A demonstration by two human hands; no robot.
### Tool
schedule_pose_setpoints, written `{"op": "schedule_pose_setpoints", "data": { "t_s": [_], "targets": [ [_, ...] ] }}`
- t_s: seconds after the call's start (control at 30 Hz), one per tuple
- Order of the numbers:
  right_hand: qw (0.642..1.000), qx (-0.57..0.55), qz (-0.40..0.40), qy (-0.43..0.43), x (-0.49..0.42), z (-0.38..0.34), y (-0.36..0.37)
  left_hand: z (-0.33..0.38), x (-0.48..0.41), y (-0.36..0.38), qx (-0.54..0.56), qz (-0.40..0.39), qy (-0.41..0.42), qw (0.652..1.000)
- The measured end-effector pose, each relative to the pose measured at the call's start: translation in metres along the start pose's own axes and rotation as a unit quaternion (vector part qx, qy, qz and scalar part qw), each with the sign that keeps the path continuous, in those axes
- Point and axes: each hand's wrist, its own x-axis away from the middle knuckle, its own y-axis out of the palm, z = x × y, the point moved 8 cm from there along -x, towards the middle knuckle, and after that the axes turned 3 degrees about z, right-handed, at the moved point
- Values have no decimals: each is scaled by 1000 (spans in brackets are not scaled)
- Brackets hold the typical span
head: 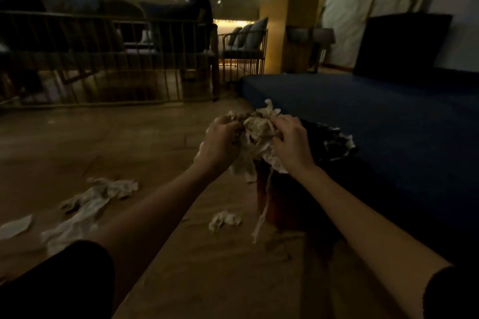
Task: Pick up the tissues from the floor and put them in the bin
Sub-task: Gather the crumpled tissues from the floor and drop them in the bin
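Crumpled white tissue wad (255, 134) gripped by curled fingers of left hand (220, 141) and right hand (291, 142), above dark lined bin (329, 145); loose white tissues (85, 204) on wooden floor (207, 267) at 8 o'clock.

- The wad (256, 127) clutched between both hands was thin, crumpled paper, matt and creased, with a limp strip hanging.
- At 8 o'clock, the tissues (85, 204) looked soft, wrinkled and dull.
- The floor (124, 142) was wood-look, smooth, with a faint sheen.
- The bin (282, 204) had a dark liner, slightly glossy at the rim.
- At 3 o'clock, the cushion (375, 111) was matt blue cloth.
- At 10 o'clock, the rails (103, 59) looked like thin metal.
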Motion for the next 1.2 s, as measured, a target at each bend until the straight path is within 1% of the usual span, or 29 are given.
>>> {"op": "schedule_pose_setpoints", "data": {
  "t_s": [0.1, 0.17, 0.23, 0.3, 0.37, 0.4, 0.47, 0.5, 0.53, 0.6, 0.7, 0.77, 0.83, 0.9, 0.93, 0.97, 1.0, 1.07, 1.1, 1.13, 1.2],
  "targets": [
    [998, 31, 55, -7, -40, 30, -25, 41, -49, 10, 2, 24, 42, 999],
    [996, 53, 73, -1, -59, 57, -30, 57, -72, 25, -12, 28, 63, 998],
    [994, 66, 80, 16, -67, 87, -28, 63, -87, 43, -20, 17, 59, 998],
    [993, 79, 72, 41, -61, 118, -19, 65, -92, 71, -23, -15, 69, 997],
    [990, 107, 43, 84, -42, 151, -3, 61, -88, 105, -4, -74, 76, 994],
    [987, 116, 15, 110, -28, 165, 8, 56, -82, 120, 11, -111, 67, 991],
    [979, 110, -71, 153, -1, 179, 31, 44, -66, 148, 28, -182, 40, 982],
    [973, 101, -115, 170, 10, 179, 38, 39, -56, 156, 25, -204, 32, 978],
    [967, 94, -147, 185, 18, 179, 43, 35, -49, 161, 21, -213, 27, 976],
    [965, 87, -154, 195, 25, 173, 40, 32, -40, 153, 25, -180, 33, 983],
    [982, 72, -105, 140, 22, 144, 26, 22, -39, 122, 43, -85, 20, 995],
    [994, 31, -86, 61, 25, 115, 23, 14, -32, 102, 26, -51, 30, 998],
    [990, 25, -132, -38, 42, 84, 30, 1, -20, 91, -11, -51, 44, 998],
    [967, 95, -197, -134, 62, 66, 43, -15, -5, 87, -36, -65, 40, 996],
    [955, 132, -212, -161, 66, 65, 47, -23, 4, 87, -42, -72, 34, 996],
    [952, 146, -209, -167, 64, 67, 49, -28, 12, 86, -45, -77, 28, 996],
    [961, 128, -197, -146, 57, 69, 47, -32, 20, 87, -47, -84, 26, 995],
    [986, 40, -153, -47, 35, 77, 40, -32, 36, 93, -51, -108, 30, 992],
    [992, 6, -126, 3, 22, 84, 36, -30, 43, 97, -54, -127, 33, 990],
    [994, -1, -102, 42, 10, 91, 32, -28, 48, 102, -54, -146, 35, 987],
    [991, 38, -60, 110, -10, 110, 23, -22, 57, 109, -52, -175, 39, 982]
  ]
}}
